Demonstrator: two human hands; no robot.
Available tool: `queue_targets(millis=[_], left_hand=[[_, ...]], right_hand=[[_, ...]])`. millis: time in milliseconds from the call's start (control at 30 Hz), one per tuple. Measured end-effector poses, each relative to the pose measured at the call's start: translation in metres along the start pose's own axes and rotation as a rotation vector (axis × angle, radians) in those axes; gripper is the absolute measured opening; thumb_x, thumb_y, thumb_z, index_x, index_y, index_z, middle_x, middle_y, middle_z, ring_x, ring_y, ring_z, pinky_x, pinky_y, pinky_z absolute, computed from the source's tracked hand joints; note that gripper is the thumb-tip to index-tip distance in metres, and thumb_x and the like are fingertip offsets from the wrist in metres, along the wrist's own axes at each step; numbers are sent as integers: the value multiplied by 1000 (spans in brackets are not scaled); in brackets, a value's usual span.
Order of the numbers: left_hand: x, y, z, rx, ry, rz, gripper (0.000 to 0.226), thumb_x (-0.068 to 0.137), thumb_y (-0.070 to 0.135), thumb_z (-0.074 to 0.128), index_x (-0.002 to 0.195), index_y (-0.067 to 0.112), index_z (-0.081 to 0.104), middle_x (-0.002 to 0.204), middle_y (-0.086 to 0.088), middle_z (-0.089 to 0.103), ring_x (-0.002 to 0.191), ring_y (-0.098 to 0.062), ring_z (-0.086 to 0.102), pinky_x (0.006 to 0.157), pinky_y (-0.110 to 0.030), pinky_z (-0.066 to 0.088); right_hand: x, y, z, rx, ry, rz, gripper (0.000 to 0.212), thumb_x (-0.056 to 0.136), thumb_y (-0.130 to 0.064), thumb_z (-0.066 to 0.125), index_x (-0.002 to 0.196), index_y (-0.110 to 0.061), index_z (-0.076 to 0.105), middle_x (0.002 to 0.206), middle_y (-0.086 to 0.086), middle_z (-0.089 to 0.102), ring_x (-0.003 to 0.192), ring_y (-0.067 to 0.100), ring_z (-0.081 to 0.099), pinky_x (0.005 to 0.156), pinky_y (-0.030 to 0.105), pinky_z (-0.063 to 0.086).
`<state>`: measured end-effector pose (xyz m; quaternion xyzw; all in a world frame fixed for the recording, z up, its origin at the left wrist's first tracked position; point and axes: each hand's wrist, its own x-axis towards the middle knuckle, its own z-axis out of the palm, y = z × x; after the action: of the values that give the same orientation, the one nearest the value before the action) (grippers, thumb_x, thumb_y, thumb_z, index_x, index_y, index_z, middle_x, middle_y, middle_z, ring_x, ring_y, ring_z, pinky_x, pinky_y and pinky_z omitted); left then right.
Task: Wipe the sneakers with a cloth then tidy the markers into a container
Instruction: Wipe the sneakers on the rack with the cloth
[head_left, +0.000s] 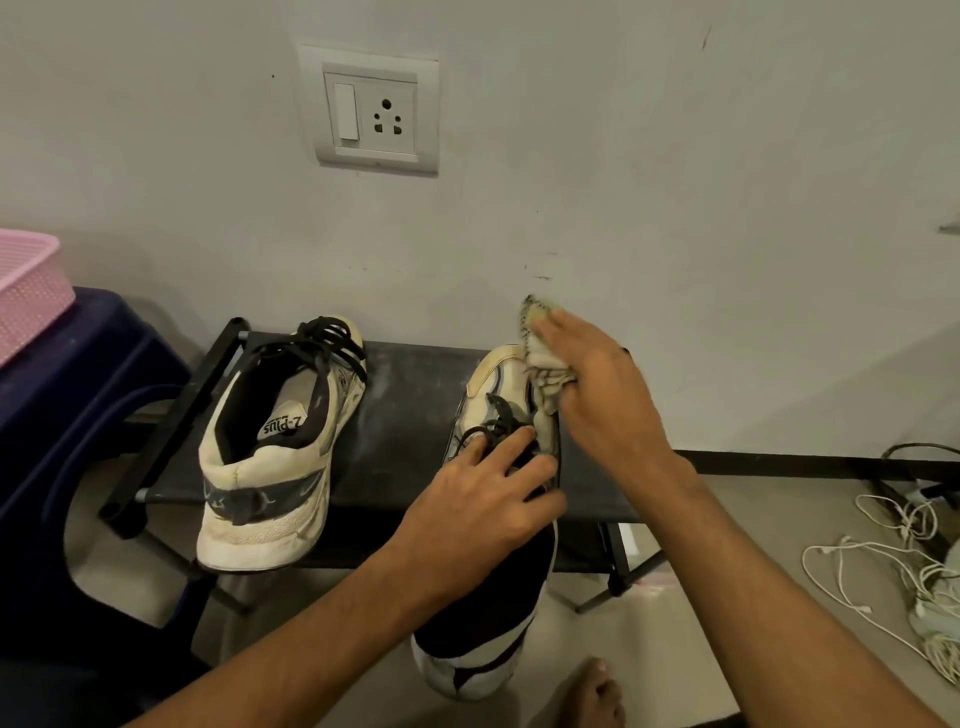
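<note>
Two off-white sneakers with black laces rest on a low black rack (405, 395). The left sneaker (275, 457) stands alone, heel toward me. My left hand (483, 499) grips the right sneaker (498, 379) over its laces and tongue, and the shoe's heel hangs off the rack's front edge. My right hand (597, 384) presses a pale crumpled cloth (545, 364) against the right side of that sneaker near the toe. No markers are in view.
A pink perforated basket (26, 291) sits on a dark blue plastic stool (67, 415) at the left. White cables (893, 561) lie tangled on the floor at the right. A wall socket (371, 111) is above the rack. A bare foot (597, 696) shows at the bottom.
</note>
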<state>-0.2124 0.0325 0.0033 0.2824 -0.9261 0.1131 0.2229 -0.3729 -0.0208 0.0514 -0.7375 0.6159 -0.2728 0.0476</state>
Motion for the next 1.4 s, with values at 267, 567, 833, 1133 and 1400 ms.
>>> queue_targets(millis=[267, 567, 833, 1133, 1400], left_hand=[[-11, -4, 7, 28, 113, 8, 17, 92, 15, 52, 98, 18, 68, 108, -6, 64, 115, -34, 58, 82, -48, 54], [-13, -11, 9, 9, 115, -29, 14, 90, 17, 61, 102, 18, 67, 112, -6, 63, 109, -30, 59, 79, -45, 55], [-11, -6, 8, 31, 149, 6, 18, 90, 16, 53, 99, 18, 68, 110, -6, 64, 108, -34, 61, 78, -48, 56], [-8, -16, 9, -29, 162, -88, 19, 88, 17, 55, 98, 19, 71, 105, -3, 67, 100, -26, 63, 72, -41, 56], [-7, -9, 4, -14, 73, -53, 23, 82, 15, 65, 105, 18, 68, 113, -5, 64, 107, -28, 59, 77, -43, 56]], right_hand=[[-1, -2, 6, -105, -338, -127, 60, 87, 8, 52, 138, -25, 54, 153, -10, 37, 146, 11, 22, 116, 40, 29], [-20, -15, -10, -186, -398, 16, 48, 93, -8, 55, 136, -29, 54, 149, -10, 43, 136, 17, 41, 108, 40, 40], [-18, -8, 2, -293, -281, 0, 64, 93, -4, 53, 148, -31, 36, 161, -3, 17, 147, 22, 17, 115, 40, 31], [-33, -28, -8, -196, -354, 184, 28, 93, -13, 48, 112, -23, 67, 103, 3, 69, 88, 23, 64, 78, 38, 55], [-26, -8, -50, 117, -522, 407, 36, 88, -6, 49, 64, -20, 72, 68, 5, 70, 74, 29, 68, 65, 41, 56]])
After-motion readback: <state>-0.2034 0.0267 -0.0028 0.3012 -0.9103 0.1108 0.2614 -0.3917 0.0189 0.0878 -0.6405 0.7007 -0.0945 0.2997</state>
